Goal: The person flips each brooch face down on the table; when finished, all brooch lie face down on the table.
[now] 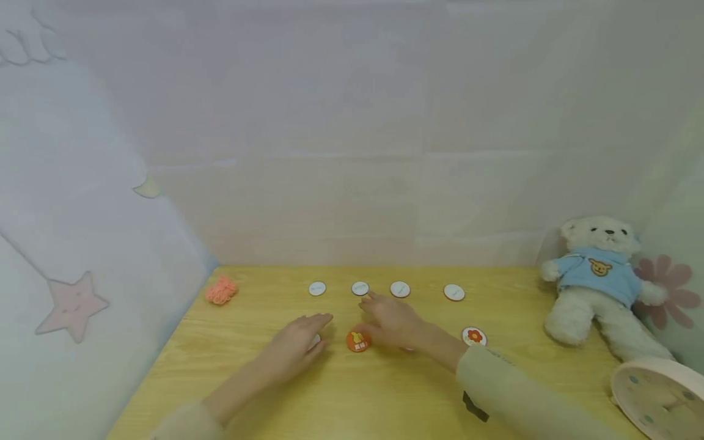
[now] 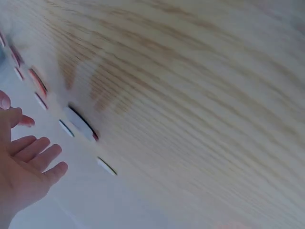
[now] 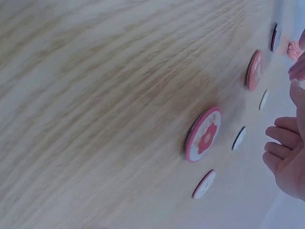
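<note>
Several round badge-like discs lie on the table. My left hand (image 1: 291, 348) is over a disc (image 1: 316, 341) that it partly covers, fingers stretched out. My right hand (image 1: 393, 321) is held beside an orange disc (image 1: 358, 341) with a yellow figure, its fingers loosely extended. Under the right wrist only the edge of another disc (image 1: 407, 349) shows. Both palms appear raised off the wood in the wrist views, where neither hand holds anything. A pink-rimmed disc with a red flower (image 3: 205, 135) lies below the right hand.
Behind the hands runs a row of white discs (image 1: 399, 289). A red-flower disc (image 1: 474, 336) lies right of the right wrist. Pink yarn (image 1: 222, 290) sits at the left corner. A white teddy bear (image 1: 599, 281) and a round clock-like object (image 1: 662, 397) stand at the right.
</note>
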{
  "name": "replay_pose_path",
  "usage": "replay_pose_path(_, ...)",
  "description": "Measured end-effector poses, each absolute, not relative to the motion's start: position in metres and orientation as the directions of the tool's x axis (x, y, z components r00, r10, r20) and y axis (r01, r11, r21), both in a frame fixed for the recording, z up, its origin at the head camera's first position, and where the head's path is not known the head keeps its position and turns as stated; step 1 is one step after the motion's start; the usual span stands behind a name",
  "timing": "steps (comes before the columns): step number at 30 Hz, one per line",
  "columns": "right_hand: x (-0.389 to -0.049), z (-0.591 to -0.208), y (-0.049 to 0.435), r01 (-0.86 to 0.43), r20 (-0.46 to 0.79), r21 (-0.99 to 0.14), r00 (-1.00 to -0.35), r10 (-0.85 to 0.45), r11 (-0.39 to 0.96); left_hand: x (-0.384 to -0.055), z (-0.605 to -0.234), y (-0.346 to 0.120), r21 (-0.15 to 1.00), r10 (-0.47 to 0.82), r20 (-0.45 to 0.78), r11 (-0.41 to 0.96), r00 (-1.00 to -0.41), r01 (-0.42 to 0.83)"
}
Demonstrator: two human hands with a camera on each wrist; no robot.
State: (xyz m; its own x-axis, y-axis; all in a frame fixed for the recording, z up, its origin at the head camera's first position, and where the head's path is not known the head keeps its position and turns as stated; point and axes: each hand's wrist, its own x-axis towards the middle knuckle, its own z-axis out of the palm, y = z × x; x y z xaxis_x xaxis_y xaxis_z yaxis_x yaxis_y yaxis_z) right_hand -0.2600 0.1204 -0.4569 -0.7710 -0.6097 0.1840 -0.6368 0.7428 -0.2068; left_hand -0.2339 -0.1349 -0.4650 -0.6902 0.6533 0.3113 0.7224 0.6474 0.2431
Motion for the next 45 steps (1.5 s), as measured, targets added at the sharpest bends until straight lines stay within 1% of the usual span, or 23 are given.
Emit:
replay_pose_path(4, -0.256, -0.456, 0.124, -0.635, 0.143, -0.226, -0.772, -0.619, 0.739, -0.234, -0.466, -0.123, 0.227, 0.676, 0.256, 0.652, -0.69, 0.723)
replay_pose_path(9, -0.251, -0.463, 0.125, -0.626, 0.064, -0.207, -0.776, -0.628, 0.752, -0.233, -0.47, -0.115, 0.225, 0.696, 0.187, 0.657, -0.693, 0.72)
replay_pose_path(14, -0.251, -0.472, 0.128, -0.619, 0.069, -0.208, -0.781, -0.62, 0.757, -0.239, -0.474, -0.11, 0.189, 0.707, 0.139, 0.668, -0.693, 0.719)
replay_pose_path(19, -0.249, -0.475, 0.128, -0.603, 0.058, -0.225, -0.792, -0.608, 0.765, -0.245, -0.482, -0.105, 0.175, 0.727, 0.092, 0.661, -0.68, 0.73)
replay_pose_path(26, -0.252, -0.478, 0.132, -0.604, 0.045, -0.263, -0.786, -0.616, 0.752, -0.248, -0.484, -0.104, 0.194, 0.727, 0.124, 0.65, -0.675, 0.735)
replay_pose_path(29, -0.253, -0.478, 0.135, -0.616, 0.058, -0.279, -0.777, -0.627, 0.737, -0.247, -0.485, -0.103, 0.197, 0.731, 0.128, 0.644, -0.671, 0.739)
replay_pose_path(36, -0.254, -0.482, 0.137, -0.661, 0.126, -0.267, -0.746, -0.654, 0.702, -0.244, -0.485, -0.099, 0.183, 0.726, 0.182, 0.637, -0.663, 0.749)
replay_pose_path(40, -0.253, -0.483, 0.137, -0.66, 0.131, -0.275, -0.746, -0.653, 0.7, -0.243, -0.488, -0.097, 0.164, 0.726, 0.19, 0.64, -0.661, 0.751)
replay_pose_path(45, -0.252, -0.483, 0.136, -0.671, 0.124, -0.266, -0.736, -0.666, 0.692, -0.242, -0.49, -0.096, 0.154, 0.712, 0.188, 0.659, -0.677, 0.736)
